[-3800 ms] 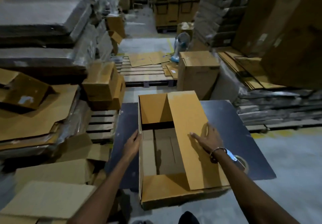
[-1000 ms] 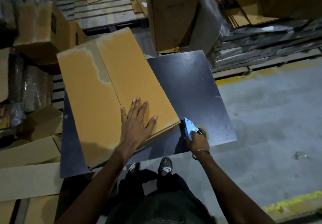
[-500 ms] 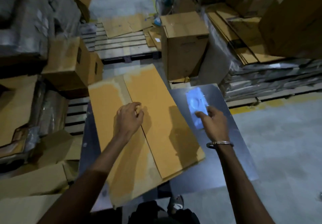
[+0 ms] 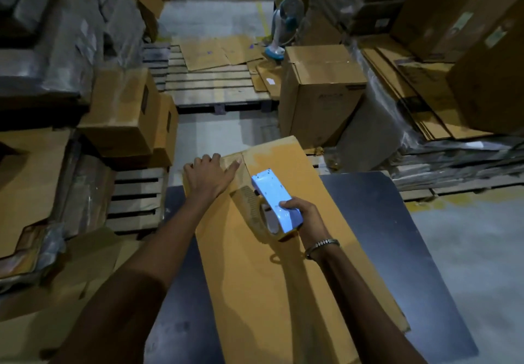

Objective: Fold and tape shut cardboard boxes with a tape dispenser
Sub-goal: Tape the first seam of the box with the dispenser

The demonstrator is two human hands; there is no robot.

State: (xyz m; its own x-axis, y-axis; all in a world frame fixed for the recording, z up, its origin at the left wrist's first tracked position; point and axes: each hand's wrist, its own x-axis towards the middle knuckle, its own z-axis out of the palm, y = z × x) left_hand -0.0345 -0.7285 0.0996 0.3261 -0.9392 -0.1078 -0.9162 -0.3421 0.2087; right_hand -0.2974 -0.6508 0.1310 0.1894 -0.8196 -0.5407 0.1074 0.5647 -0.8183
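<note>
Right grip [image 4: 304,216] clutching tape dispenser [image 4: 273,198] atop cardboard box [image 4: 255,293]

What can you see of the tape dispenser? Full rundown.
The tape dispenser has a light blue, plastic-looking body and carries a roll of brown tape. The right hand grips its near end, fingers curled round it. It is tilted, front end toward the box's far edge, over the centre seam. Whether it touches the cardboard is unclear.

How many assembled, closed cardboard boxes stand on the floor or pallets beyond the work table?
3: a tall box right of the wooden pallet, and two boxes at left, one in front of the other. Stacks may hide more.
</note>
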